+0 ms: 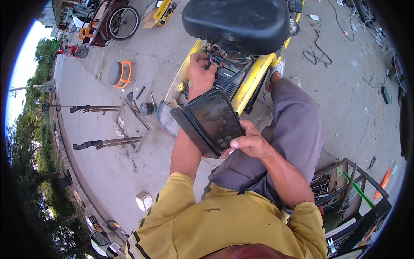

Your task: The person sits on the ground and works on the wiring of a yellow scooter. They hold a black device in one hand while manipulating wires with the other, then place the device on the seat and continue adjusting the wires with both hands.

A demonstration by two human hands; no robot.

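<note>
My right hand (250, 140) grips a black phone (217, 118) in an open flip case, thumb along its lower edge. A thin white stick, like a cigarette, shows by these fingers. The phone's screen is dark, with a few round icons near the bottom. Beyond it, my left hand (202, 72) reaches into a yellow vehicle frame (252, 84), its fingers curled beside a bundle of coloured wires (219, 57). What they pinch, if anything, is hidden. A dark ribbed box (226, 82) sits inside the frame, under the black seat (237, 26).
An orange-legged stool (125, 74) stands at left, near loose tools and a metal frame (133, 125) on the concrete. A tricycle (113, 23) and a yellow carton (161, 13) are farther off. At lower right is a rack of metal parts (340, 185). Cables (319, 54) lie at upper right.
</note>
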